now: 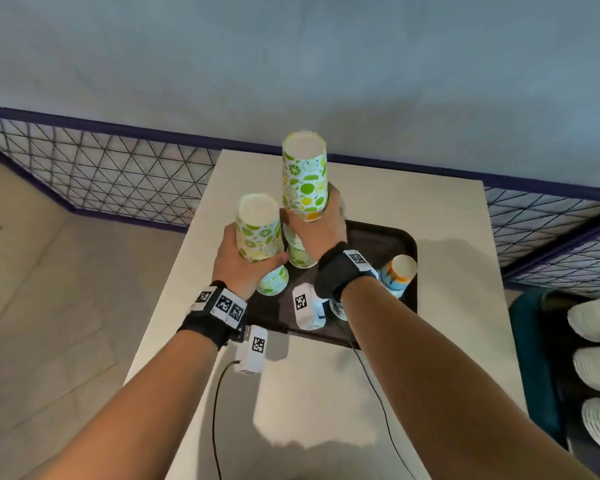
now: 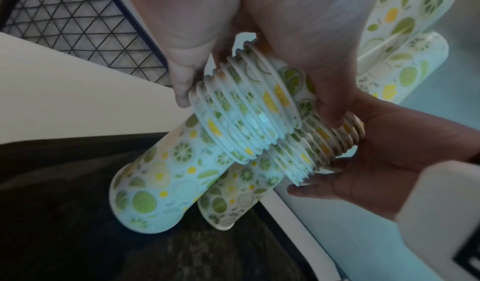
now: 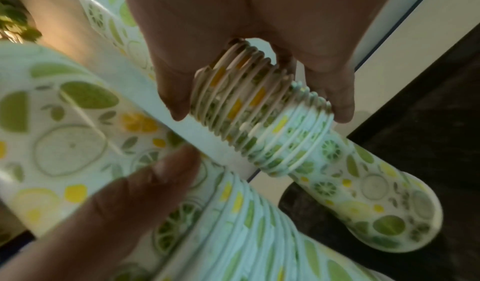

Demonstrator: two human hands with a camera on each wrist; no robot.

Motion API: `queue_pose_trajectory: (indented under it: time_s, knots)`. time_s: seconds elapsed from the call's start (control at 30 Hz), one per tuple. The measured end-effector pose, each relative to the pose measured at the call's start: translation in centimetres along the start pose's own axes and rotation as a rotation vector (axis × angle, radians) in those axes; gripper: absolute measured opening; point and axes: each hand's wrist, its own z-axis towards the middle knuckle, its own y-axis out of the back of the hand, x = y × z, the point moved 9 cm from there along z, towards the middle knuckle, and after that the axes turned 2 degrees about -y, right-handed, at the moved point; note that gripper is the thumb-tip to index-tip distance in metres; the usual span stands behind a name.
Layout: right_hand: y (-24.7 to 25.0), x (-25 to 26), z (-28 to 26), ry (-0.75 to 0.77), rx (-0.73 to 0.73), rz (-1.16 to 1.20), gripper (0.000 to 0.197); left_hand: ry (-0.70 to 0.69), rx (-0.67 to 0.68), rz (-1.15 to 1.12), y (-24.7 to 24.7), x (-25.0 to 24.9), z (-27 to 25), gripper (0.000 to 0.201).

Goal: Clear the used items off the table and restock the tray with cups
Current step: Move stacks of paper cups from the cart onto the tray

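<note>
Two tall stacks of lime-and-lemon print paper cups are upright over the dark tray (image 1: 388,237). My left hand (image 1: 257,259) grips the left stack (image 1: 257,226) round its band of rims, thumb on one side and fingers on the other (image 2: 257,100). My right hand (image 1: 312,230) grips the taller right stack (image 1: 305,178) in the same way (image 3: 259,104). The lower ends of both stacks (image 2: 145,201) (image 3: 376,213) appear to rest on the tray's far left part. The two stacks are close side by side, almost touching.
An orange-and-blue cup (image 1: 397,271) stands on the tray's right side; another cup is partly hidden under my right wrist. The white table (image 1: 447,220) backs onto a wire-mesh rail (image 1: 118,174). A teal bin (image 1: 527,358) with white ribbed items stands to the right. Cables (image 1: 219,410) trail over the table's front.
</note>
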Motion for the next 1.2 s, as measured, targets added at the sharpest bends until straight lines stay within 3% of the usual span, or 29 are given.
queue_pose_trajectory:
  time_s: [0.2,0.3,0.4,0.6,0.77,0.87,0.93,1.03,1.2]
  knots:
    - [-2.8,-4.5,0.2,-0.180,0.052,-0.026,0.093,0.105,0.071,0.012,-1.6,4.4,1.0,0.084]
    - [-3.5,-6.1,0.1,-0.241,0.102,-0.089,0.100,0.173,0.109,0.065,-1.8,6.5,1.2,0.096]
    - [-3.6,-7.4,0.1,-0.301,0.110,-0.127,0.095,0.236,0.134,0.117,-2.0,8.2,1.3,0.106]
    - [-3.3,-7.4,0.0,-0.317,0.033,-0.161,0.091,0.289,0.141,0.178,-2.0,9.1,0.9,0.093]
    - [-2.8,-6.8,-0.9,-0.364,0.041,-0.136,0.114,0.336,0.188,0.158,-1.7,9.4,-0.1,0.111]
    - [-1.1,-5.4,-2.3,-0.338,0.042,-0.093,0.116,0.365,0.166,0.138,-0.5,9.1,-1.8,0.120]
    - [0.7,-4.2,-3.9,-0.282,0.028,-0.065,0.112,0.372,0.134,0.133,0.4,8.6,-3.7,0.119]
    - [4.8,-3.0,-7.1,-0.153,-0.015,0.026,0.095,0.330,0.112,0.096,1.1,7.3,-6.9,0.097]
    - [14.7,-4.4,-13.8,0.014,-0.053,0.072,0.028,0.127,0.243,0.112,-1.5,2.4,-12.9,0.039]
